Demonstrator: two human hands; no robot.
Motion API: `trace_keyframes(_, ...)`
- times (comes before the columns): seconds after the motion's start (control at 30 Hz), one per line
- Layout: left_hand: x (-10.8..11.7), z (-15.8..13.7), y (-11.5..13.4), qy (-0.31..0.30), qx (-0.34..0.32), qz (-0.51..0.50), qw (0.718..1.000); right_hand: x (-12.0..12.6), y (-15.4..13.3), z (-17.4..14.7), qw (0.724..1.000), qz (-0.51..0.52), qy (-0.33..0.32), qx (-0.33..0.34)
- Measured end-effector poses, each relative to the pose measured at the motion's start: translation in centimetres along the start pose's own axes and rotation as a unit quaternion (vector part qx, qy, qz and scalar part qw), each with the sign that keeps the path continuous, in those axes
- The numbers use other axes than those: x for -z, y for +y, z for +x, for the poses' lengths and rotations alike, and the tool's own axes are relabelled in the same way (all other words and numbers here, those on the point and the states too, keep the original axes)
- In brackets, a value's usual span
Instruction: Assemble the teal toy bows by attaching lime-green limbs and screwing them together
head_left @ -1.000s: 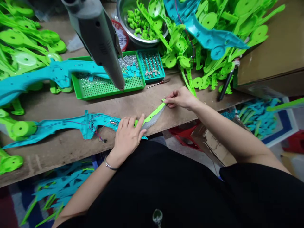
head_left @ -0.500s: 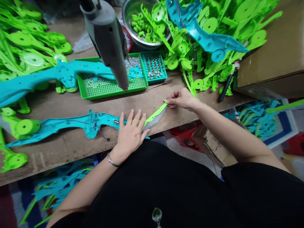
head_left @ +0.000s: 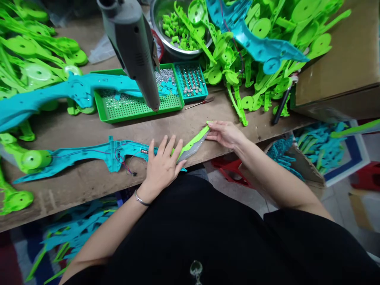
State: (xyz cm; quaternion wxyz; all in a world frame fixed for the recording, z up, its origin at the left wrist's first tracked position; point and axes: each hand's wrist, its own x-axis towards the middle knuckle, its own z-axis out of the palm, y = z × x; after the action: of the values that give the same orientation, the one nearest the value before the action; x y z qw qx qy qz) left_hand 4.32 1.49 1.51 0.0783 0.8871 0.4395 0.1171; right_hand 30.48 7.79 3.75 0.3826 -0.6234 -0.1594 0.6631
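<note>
A blue plastic toy bow half-shell (head_left: 80, 155) lies along the table's front edge, its ribbed inside facing up. Thin red and dark wires run through it to a small dark connector (head_left: 134, 174). My left hand (head_left: 162, 166) rests flat on the shell's right end, fingers spread, hiding where a green arm joins. That slim green arm (head_left: 194, 141), with a translucent grey strip along its lower side, slants up to the right. Thumb and fingers of my right hand (head_left: 225, 133) pinch its far tip. A green round housing (head_left: 34, 160) sits at the shell's left end.
An electric screwdriver (head_left: 133, 55) hangs over a green tray (head_left: 139, 109) of screws. Beside it are a teal tray (head_left: 194, 97) of small metal parts, a thin screwdriver (head_left: 198, 103), and a metal bowl (head_left: 190, 52). Green parts (head_left: 261, 27) pile behind; a cardboard box (head_left: 341, 67) stands right.
My right hand has turned and shifted slightly lower at the green arm's tip, its other fingers now straighter beneath it. My left hand stays in place; the view has shifted a little.
</note>
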Motion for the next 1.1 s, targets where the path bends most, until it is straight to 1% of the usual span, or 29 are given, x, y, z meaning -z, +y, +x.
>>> trace_keyframes(0.1,0.0,0.0,0.0,0.000,0.004,-0.003,1.000,-0.5,1.1,-0.2,0.998,0.021,0.027,0.054)
trace_keyframes(0.17,0.0,0.0,0.0,-0.001,0.007,-0.009,1.000,-1.2,2.0,-0.7,0.996,0.047,0.025,0.072)
trace_keyframes(0.2,-0.1,0.0,0.0,-0.001,0.008,-0.012,1.000,-1.6,2.5,-1.1,0.996,0.056,0.013,0.069)
trace_keyframes(0.3,-0.2,-0.1,0.1,0.000,0.015,-0.021,1.000,-3.2,4.1,-2.4,0.997,0.060,-0.043,0.029)
trace_keyframes(0.33,-0.2,-0.1,0.1,0.000,0.018,-0.023,1.000,-3.7,4.6,-2.7,0.997,0.060,-0.052,0.022)
trace_keyframes(0.43,-0.1,-0.2,0.1,-0.005,0.023,-0.025,0.999,-4.5,5.5,-3.0,0.996,0.065,-0.042,0.039)
trace_keyframes(0.6,0.0,-0.2,0.1,-0.019,0.026,-0.036,0.999,-4.9,6.0,-3.1,0.995,0.080,-0.020,0.055)
trace_keyframes(0.73,-0.1,-0.2,0.0,-0.015,0.027,-0.048,0.998,-6.1,7.0,-4.0,0.994,0.094,-0.048,0.039)
trace_keyframes(0.83,-0.2,-0.3,0.2,-0.021,0.026,-0.043,0.999,-7.0,7.8,-4.4,0.992,0.106,-0.048,0.055)
trace_keyframes(0.9,0.2,-0.4,0.3,-0.032,0.021,-0.034,0.999,-7.3,8.0,-4.4,0.990,0.117,-0.037,0.068)
trace_keyframes(0.97,1.2,-0.3,0.1,-0.053,0.007,-0.028,0.998,-7.4,8.0,-4.4,0.989,0.125,-0.029,0.074)
trace_keyframes(1.03,2.5,0.3,-0.8,-0.088,-0.004,-0.040,0.995,-7.4,8.1,-4.4,0.989,0.126,-0.020,0.078)
trace_keyframes(1.1,3.9,1.8,-2.5,-0.131,-0.003,-0.073,0.989,-7.4,8.2,-4.4,0.989,0.120,-0.015,0.082)
